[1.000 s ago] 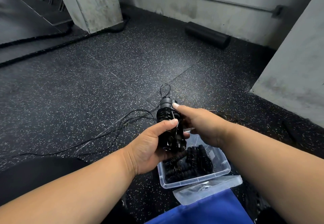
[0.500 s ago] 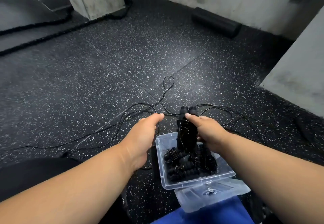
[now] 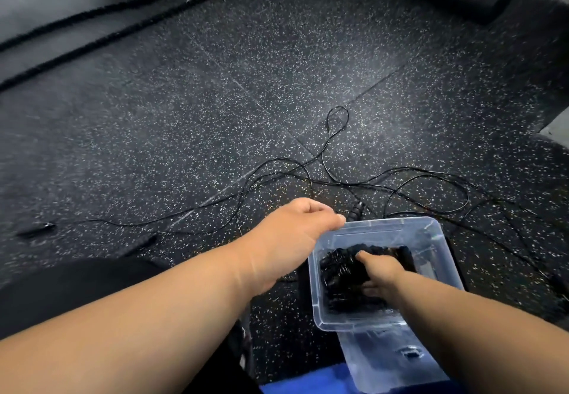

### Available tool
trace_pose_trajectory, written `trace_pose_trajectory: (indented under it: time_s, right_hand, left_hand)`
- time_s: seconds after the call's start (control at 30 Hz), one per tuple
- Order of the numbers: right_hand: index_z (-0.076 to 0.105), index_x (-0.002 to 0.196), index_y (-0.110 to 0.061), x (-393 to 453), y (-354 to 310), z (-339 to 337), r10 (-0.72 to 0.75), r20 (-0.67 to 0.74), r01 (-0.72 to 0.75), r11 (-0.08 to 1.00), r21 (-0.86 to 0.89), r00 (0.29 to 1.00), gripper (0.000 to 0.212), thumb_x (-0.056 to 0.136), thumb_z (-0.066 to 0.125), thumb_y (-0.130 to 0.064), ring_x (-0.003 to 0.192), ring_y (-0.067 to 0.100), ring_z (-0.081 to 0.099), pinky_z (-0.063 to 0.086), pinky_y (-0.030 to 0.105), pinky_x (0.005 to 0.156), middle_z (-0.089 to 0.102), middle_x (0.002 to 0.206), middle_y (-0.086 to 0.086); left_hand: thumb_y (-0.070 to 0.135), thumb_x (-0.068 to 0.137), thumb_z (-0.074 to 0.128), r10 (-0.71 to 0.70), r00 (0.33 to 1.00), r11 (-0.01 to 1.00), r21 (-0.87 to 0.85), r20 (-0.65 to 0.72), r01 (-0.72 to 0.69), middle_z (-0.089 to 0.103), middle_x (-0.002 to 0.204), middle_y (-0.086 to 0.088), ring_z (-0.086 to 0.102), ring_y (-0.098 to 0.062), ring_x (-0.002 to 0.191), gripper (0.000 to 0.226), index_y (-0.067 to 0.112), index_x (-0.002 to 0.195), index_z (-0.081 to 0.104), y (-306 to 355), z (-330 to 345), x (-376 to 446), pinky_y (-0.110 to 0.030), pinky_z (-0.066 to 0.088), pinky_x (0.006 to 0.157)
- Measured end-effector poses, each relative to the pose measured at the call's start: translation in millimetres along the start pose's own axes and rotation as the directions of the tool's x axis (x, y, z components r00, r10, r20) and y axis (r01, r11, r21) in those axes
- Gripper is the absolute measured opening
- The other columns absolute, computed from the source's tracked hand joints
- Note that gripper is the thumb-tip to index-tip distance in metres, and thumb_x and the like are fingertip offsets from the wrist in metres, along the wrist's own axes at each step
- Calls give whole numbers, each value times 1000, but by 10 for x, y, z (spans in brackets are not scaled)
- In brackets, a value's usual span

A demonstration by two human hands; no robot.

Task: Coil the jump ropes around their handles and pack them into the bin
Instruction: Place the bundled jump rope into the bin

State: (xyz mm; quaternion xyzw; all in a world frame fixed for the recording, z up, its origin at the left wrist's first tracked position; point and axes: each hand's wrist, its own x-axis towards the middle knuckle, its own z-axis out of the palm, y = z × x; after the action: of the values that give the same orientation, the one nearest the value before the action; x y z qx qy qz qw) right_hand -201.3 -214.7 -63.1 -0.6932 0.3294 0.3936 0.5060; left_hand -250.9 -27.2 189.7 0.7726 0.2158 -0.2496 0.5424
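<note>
From my head camera, the coiled jump rope bundle [image 3: 374,253] under my right hand [image 3: 380,273] lies across the clear plastic bin [image 3: 385,227], its long axis running roughly left to right, more or less level on the pile. It looks black all over, with thin cord wound in tight glossy turns around ribbed handles. It sits on top of the other coiled ropes [image 3: 338,282], which fill the bin's floor as a dark heap; I cannot pick out single bundles in it.

My right hand is down inside the bin, fingers curled over the bundle and gripping it, my thumb toward the left end. My left hand [image 3: 295,233] hovers outside the bin, just beside its far left corner, with the fingers curled loosely under the palm; I cannot tell whether they hold anything.

Beyond the bin, loose jump rope cord [image 3: 331,159] sprawls in thin black loops over the speckled rubber floor [image 3: 215,101], one narrow loop pointing away from me. A black ribbed handle [image 3: 356,210] pokes up just past my left fingertips, close to the bin's far rim. The clear lid [image 3: 385,359] lies against the bin's near side, partly on something blue [image 3: 308,381].
</note>
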Motion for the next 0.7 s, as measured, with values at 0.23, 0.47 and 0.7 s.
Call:
trace_pose_trajectory:
  time_s: [0.23, 0.47, 0.7]
  right_hand:
    - [52, 138, -2, 260, -97, 35, -218, 95, 218, 654, -724, 971, 72, 89, 70, -51, 113, 29, 65, 48, 31, 88, 69, 125, 13]
    - [33, 152, -2, 362, -190, 203, -175, 121, 202, 584, -786, 977, 85, 95, 58, -60, 131, 31, 56, 46, 36, 100, 57, 145, 14]
    - [47, 74, -17, 136, -525, 34, -646, 121, 466, 396, -792, 754, 28, 95, 49, -35, 74, 33, 55, 36, 36, 61, 59, 71, 1]
  left_hand:
    - [47, 94, 70, -44, 999, 998, 44, -10, 44, 72, 115, 14, 63, -4, 111, 24, 33, 112, 72, -19, -56, 183, -31, 47, 105]
    - [47, 93, 72, -92, 996, 993, 75, -2, 92, 73, 114, 12, 64, -7, 112, 23, 32, 110, 72, 28, -31, 362, -30, 49, 102]
    - [44, 93, 73, -107, 994, 993, 58, -15, 107, 75, 117, 1, 67, -15, 109, 23, 29, 110, 73, 63, -43, 477, -41, 49, 106]
